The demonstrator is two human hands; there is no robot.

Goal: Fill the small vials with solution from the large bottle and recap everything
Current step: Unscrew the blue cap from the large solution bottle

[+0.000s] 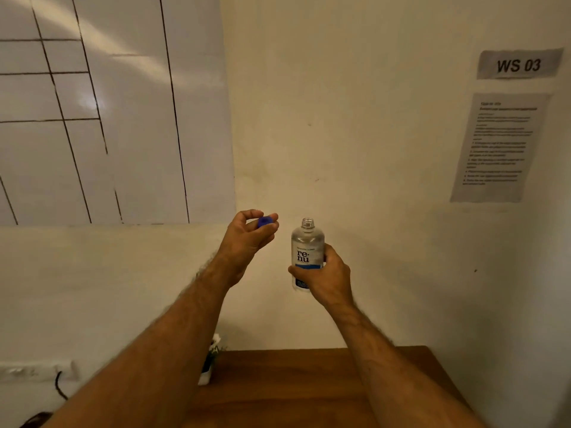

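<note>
Fingers point(262, 225) pinch 1 blue cap point(264, 221); right hand point(327, 278) grips 1 uncapped bottle point(306, 248).

Your bottle point(307, 251) label reads "re-nu". The grey wall sign point(519, 64) reads "WS 03"; the sheet point(499, 146) below it is too blurred to read.

bottle point(307, 242): clear, white label with dark "renu" lettering above a blue band | cap point(264, 221): blue | desk point(293, 387): reddish-brown wood grain | wall point(370, 118): cream | whiteboard point(123, 118): white, dark ruled lines | sign point(519, 64): grey, black "WS 03"
</note>
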